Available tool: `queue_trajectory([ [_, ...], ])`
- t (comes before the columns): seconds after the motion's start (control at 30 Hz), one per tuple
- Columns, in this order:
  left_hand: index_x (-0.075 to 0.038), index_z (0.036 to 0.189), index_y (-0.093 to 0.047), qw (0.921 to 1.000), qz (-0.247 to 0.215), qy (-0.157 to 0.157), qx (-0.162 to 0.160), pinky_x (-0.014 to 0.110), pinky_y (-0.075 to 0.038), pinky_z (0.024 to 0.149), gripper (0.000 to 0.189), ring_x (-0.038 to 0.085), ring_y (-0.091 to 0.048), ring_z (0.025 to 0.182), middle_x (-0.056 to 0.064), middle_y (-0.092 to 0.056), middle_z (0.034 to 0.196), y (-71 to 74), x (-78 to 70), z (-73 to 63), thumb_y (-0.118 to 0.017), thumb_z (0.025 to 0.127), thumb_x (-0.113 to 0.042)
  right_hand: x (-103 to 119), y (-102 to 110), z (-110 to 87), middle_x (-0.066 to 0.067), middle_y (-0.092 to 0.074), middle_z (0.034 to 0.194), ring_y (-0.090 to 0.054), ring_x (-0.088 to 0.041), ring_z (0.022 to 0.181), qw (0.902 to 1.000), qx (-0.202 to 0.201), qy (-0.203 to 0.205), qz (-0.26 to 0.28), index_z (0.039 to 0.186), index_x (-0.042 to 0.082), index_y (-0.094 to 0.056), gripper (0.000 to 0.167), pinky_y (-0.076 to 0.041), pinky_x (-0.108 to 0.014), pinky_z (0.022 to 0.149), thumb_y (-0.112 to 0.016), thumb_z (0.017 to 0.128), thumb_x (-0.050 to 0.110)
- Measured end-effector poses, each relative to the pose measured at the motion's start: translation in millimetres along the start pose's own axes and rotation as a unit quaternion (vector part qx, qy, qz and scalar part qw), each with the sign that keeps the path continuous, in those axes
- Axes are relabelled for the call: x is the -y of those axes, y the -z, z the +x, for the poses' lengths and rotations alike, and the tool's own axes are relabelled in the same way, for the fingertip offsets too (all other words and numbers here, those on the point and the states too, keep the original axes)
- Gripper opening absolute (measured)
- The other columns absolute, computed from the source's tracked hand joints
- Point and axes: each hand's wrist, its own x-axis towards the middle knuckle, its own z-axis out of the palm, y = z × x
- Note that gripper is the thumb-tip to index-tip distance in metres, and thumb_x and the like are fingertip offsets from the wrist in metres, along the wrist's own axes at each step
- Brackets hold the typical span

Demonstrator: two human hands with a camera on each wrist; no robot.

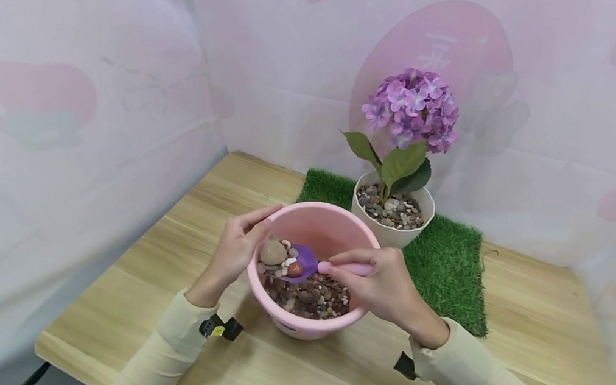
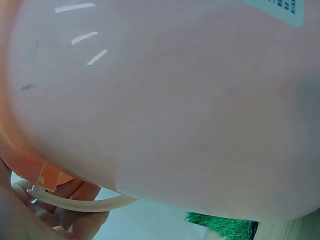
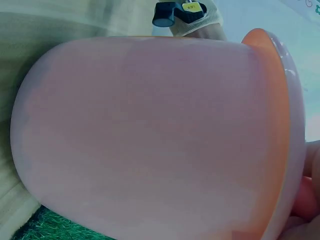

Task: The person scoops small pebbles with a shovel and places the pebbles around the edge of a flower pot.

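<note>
A pink bucket (image 1: 307, 326) stands on the table with brown and grey pebbles (image 1: 307, 296) inside. At its left rim my left hand (image 1: 234, 247) grips the edge, thumb on top. The left wrist view shows that hand's fingers (image 2: 82, 212) curled under the rim by the bucket's curved carrying handle (image 2: 95, 204). My right hand (image 1: 385, 282) holds a small toy shovel (image 1: 307, 263) by its pink grip, over the bucket's opening. Its purple blade carries a large tan stone (image 1: 273, 252), a shiny reddish-brown stone (image 1: 295, 269) and several small pale pebbles.
Behind the bucket, a white pot (image 1: 389, 234) with a purple hydrangea (image 1: 414, 107) and pebbles stands on a green grass mat (image 1: 454, 279). The wooden table (image 1: 112, 297) meets printed white curtains (image 1: 281, 123) at the back.
</note>
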Motion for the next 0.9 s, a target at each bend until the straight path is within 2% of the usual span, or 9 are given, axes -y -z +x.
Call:
queue_trajectory([
  [0.07, -0.002, 0.142, -0.065, 1.0000, -0.002, 0.003, 0.000, 0.020, -0.062, 0.094, 0.036, 0.036, -0.068, 0.126, 0.021, -0.066, 0.144, 0.5, -0.7, 0.1, -0.056, 0.108, -0.009, -2, 0, -0.9, -0.003, -0.083, 0.087, -0.077, -0.003, 0.065, 1.0000, -0.007, 0.004, 0.000, 0.099, 0.010, -0.085, 0.015, -0.067, -0.025, 0.069, -0.088, 0.087, 0.017],
  [0.1, -0.003, 0.142, -0.065, 1.0000, -0.001, 0.005, 0.000, 0.017, -0.062, 0.088, 0.036, 0.036, -0.070, 0.118, 0.023, -0.069, 0.139, 0.7, -0.8, 0.1, -0.056, 0.108, -0.010, -3, 0, -1.4, -0.002, -0.083, 0.088, -0.078, -0.003, 0.070, 0.9999, -0.014, 0.008, -0.004, 0.099, 0.010, -0.085, 0.015, -0.067, -0.023, 0.075, -0.088, 0.087, 0.018],
  [0.17, -0.003, 0.142, -0.065, 1.0000, 0.002, 0.006, 0.000, 0.015, -0.061, 0.090, 0.036, 0.035, -0.070, 0.120, 0.023, -0.069, 0.139, 0.9, -0.9, 0.4, -0.056, 0.108, -0.010, -5, 0, -3.3, -0.002, -0.083, 0.090, -0.079, -0.004, 0.079, 0.9996, -0.026, 0.011, -0.007, 0.099, 0.011, -0.085, 0.015, -0.066, -0.023, 0.080, -0.089, 0.086, 0.018],
  [0.27, -0.003, 0.142, -0.066, 0.9999, 0.009, 0.007, 0.000, 0.018, -0.061, 0.094, 0.036, 0.036, -0.071, 0.121, 0.022, -0.069, 0.138, 1.1, -0.7, 0.7, -0.057, 0.108, -0.010, -7, 0, -7.3, -0.002, -0.083, 0.091, -0.080, -0.004, 0.083, 0.9990, -0.044, 0.007, -0.007, 0.101, 0.013, -0.085, 0.016, -0.067, -0.023, 0.077, -0.089, 0.087, 0.018],
  [0.37, -0.003, 0.142, -0.066, 0.9999, 0.012, 0.007, 0.004, 0.026, -0.058, 0.105, 0.036, 0.036, -0.067, 0.131, 0.020, -0.066, 0.145, 1.3, -1.0, 0.9, -0.057, 0.108, -0.009, -8, 0, -10.9, -0.003, -0.083, 0.093, -0.080, -0.005, 0.083, 0.9984, -0.055, 0.001, 0.008, 0.102, 0.012, -0.085, 0.016, -0.067, -0.025, 0.073, -0.088, 0.087, 0.015],
  [0.6, -0.002, 0.141, -0.066, 0.9998, 0.019, 0.001, 0.004, 0.027, -0.061, 0.101, 0.036, 0.038, -0.069, 0.126, 0.021, -0.068, 0.141, 2.4, -1.7, 0.9, -0.060, 0.107, -0.010, -7, -6, -10.9, -0.007, -0.083, 0.095, -0.081, -0.008, 0.085, 0.9972, -0.070, 0.010, 0.023, 0.103, 0.008, -0.084, 0.018, -0.067, -0.026, 0.073, -0.088, 0.087, 0.017],
  [0.8, -0.002, 0.143, -0.064, 0.9998, 0.015, 0.002, 0.009, 0.026, -0.055, 0.109, 0.037, 0.029, -0.065, 0.134, 0.019, -0.064, 0.147, 1.5, -1.1, 0.1, -0.057, 0.108, -0.011, -7, -1, -15.3, -0.004, -0.084, 0.094, -0.080, -0.007, 0.084, 0.9964, -0.078, -0.025, 0.025, 0.102, 0.012, -0.085, 0.019, -0.068, -0.026, 0.073, -0.089, 0.087, 0.022],
  [0.83, -0.002, 0.143, -0.065, 0.9998, 0.015, 0.005, 0.007, 0.024, -0.055, 0.108, 0.037, 0.024, -0.066, 0.132, 0.019, -0.064, 0.147, 1.3, -1.6, 0.1, -0.057, 0.108, -0.011, -7, 1, -16.4, -0.004, -0.084, 0.094, -0.081, -0.008, 0.084, 0.9960, -0.077, -0.033, 0.031, 0.103, 0.012, -0.084, 0.019, -0.068, -0.027, 0.074, -0.089, 0.087, 0.021],
  [0.9, -0.003, 0.143, -0.064, 0.9998, 0.009, 0.014, 0.008, 0.022, -0.064, 0.089, 0.037, 0.019, -0.076, 0.106, 0.028, -0.069, 0.134, 1.8, -2.4, 0.2, -0.057, 0.109, -0.013, -8, 3, -18.1, -0.005, -0.084, 0.094, -0.081, -0.011, 0.084, 0.9954, -0.076, -0.040, 0.042, 0.103, 0.011, -0.084, 0.018, -0.068, -0.029, 0.073, -0.088, 0.087, 0.019],
])
